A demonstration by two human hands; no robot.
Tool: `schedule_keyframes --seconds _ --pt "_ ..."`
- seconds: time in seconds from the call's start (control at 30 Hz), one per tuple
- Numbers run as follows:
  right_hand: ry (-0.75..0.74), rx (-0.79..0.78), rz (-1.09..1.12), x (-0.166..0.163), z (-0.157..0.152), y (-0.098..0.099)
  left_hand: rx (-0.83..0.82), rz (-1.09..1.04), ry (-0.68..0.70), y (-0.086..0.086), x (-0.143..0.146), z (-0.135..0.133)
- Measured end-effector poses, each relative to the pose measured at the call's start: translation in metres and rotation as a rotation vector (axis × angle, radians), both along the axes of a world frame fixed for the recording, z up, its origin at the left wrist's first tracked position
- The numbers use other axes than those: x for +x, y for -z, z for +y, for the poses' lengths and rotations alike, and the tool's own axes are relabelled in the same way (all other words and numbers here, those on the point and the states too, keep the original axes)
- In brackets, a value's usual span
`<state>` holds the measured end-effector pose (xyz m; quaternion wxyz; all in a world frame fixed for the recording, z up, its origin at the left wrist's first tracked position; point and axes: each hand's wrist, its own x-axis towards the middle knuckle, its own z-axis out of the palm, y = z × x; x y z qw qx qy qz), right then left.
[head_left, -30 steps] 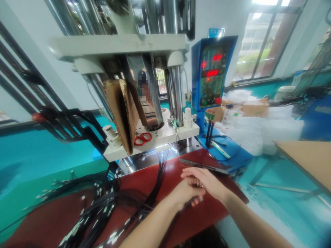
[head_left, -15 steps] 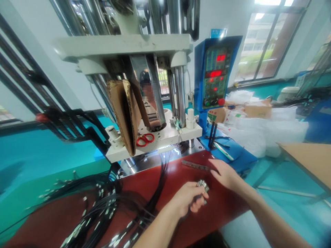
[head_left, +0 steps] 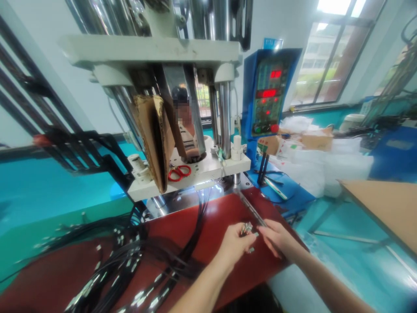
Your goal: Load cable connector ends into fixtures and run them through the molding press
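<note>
Near the right edge of the red table top (head_left: 208, 217), the left hand (head_left: 233, 244) closes its fingers around small silvery metal connectors (head_left: 246, 228). Just right of it, the right hand (head_left: 276, 238) pinches the near end of a thin dark flat metal bar (head_left: 250, 207), which slants away toward the white press plate (head_left: 198, 176). Black cables (head_left: 137, 256) spread to the left. Red-handled scissors (head_left: 178, 172) lie on the plate, and a blue control box (head_left: 269, 93) stands far right.

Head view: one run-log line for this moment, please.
left hand: pinches metal connectors | right hand: holds dark strip by near end | surface: red table | beside: black cables
</note>
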<state>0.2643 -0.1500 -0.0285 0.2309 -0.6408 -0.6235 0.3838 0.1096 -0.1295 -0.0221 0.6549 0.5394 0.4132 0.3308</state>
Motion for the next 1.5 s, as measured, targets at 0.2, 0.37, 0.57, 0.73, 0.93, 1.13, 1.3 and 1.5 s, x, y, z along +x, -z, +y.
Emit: schedule_keyframes --seconds 0.2,0.37,0.57,0.73,0.93,1.13,1.3,1.5 --pt "0.354 0.049 0.584 -0.023 -0.016 0.004 0.121 0.084 0.034 0.009 0.006 -0.003" --pt "0.327 0.084 0.565 -0.025 -0.015 0.009 0.128 0.089 0.087 0.009 0.008 -0.004" --pt "0.275 0.149 0.495 -0.025 -0.015 0.014 0.185 0.166 0.074 0.014 0.009 -0.004" --pt "0.22 0.179 0.456 -0.027 -0.015 0.016 0.157 0.181 0.09 0.011 0.006 -0.007" --pt "0.274 0.127 0.578 -0.023 -0.016 0.017 0.027 0.104 0.09 0.005 0.002 0.001" --pt "0.285 0.126 0.7 -0.02 -0.016 0.022 0.295 0.284 0.018 0.007 0.006 0.005" --pt "0.275 0.092 0.695 -0.018 -0.016 0.018 0.337 0.345 0.05 0.005 0.006 0.005" --pt "0.276 0.049 0.701 -0.015 -0.016 0.017 0.345 0.36 0.052 0.005 0.004 0.005"
